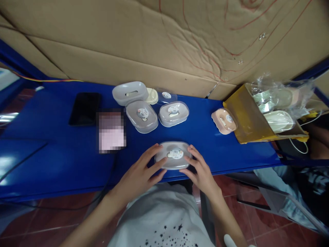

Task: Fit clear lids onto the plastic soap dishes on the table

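A grey oval soap dish [175, 164] with a clear lid and a round white label lies at the front edge of the blue table. My left hand [146, 168] grips its left end, the thumb low and the fingers over the top and side. Around the right end curl the fingers of my right hand [202, 168], the thumb at the near edge. Behind it are two similar lidded soap dishes, a left one [142, 116] and a right one [177, 114]. Further back sits a grey dish [120, 93] beside a small cream piece [152, 96] and a clear lid [168, 97].
A pink lidded soap dish [224, 120] stands beside an open cardboard box [239, 125] holding bagged items. At the left are a black phone-like slab [85, 109] and a pixelated pinkish object [111, 132]. A cardboard wall [102, 34] rises behind the table. Another person's leg shows at right.
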The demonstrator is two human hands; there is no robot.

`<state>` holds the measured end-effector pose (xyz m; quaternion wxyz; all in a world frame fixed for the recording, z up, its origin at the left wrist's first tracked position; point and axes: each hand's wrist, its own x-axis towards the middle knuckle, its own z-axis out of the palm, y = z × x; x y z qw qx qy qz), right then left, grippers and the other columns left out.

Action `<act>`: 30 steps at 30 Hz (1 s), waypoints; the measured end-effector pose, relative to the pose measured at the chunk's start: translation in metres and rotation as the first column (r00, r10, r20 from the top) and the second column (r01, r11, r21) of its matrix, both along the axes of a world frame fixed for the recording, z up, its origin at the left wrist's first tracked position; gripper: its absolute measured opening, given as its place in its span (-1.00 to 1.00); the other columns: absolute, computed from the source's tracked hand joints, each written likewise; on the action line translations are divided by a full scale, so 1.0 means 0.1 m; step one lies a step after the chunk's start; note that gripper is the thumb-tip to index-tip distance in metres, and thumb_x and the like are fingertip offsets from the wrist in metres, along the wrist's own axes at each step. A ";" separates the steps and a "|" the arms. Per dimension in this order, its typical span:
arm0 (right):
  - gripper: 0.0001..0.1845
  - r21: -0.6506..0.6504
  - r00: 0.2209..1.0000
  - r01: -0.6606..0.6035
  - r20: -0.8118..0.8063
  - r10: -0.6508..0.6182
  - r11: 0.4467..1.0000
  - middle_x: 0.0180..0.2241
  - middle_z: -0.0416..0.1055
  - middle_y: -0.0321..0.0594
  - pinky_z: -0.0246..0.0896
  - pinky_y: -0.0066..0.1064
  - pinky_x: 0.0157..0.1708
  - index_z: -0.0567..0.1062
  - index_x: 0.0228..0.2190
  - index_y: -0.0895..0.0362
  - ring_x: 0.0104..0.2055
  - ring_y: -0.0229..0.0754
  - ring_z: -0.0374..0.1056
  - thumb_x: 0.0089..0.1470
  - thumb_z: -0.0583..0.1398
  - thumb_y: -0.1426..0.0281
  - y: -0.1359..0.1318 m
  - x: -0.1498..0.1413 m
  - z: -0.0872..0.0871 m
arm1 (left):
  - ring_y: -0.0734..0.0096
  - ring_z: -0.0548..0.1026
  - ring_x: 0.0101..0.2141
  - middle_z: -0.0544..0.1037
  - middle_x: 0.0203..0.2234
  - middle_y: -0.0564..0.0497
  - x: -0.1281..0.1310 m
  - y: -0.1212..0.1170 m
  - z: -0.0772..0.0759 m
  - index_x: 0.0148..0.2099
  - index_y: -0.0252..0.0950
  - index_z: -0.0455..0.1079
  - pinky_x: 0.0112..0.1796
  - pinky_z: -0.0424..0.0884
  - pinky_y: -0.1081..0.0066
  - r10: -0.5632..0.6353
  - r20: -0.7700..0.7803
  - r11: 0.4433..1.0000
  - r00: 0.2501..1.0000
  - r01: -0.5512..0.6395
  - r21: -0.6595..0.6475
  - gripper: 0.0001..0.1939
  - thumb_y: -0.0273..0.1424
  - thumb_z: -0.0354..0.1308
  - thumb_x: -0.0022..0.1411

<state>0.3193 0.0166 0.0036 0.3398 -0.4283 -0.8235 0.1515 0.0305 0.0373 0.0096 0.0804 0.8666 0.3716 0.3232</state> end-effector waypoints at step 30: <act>-0.33 -0.149 0.998 0.057 -0.004 -0.058 0.987 0.57 0.02 -0.01 0.29 0.16 0.44 0.30 0.43 -0.13 0.58 0.21 0.07 0.41 0.32 0.20 0.03 0.00 0.01 | 0.05 0.38 0.42 0.27 0.49 -0.15 -0.03 0.03 -0.09 0.43 -0.01 0.26 0.31 0.49 0.02 0.028 0.140 0.959 0.990 0.013 -0.283 -0.51 -0.29 0.21 0.55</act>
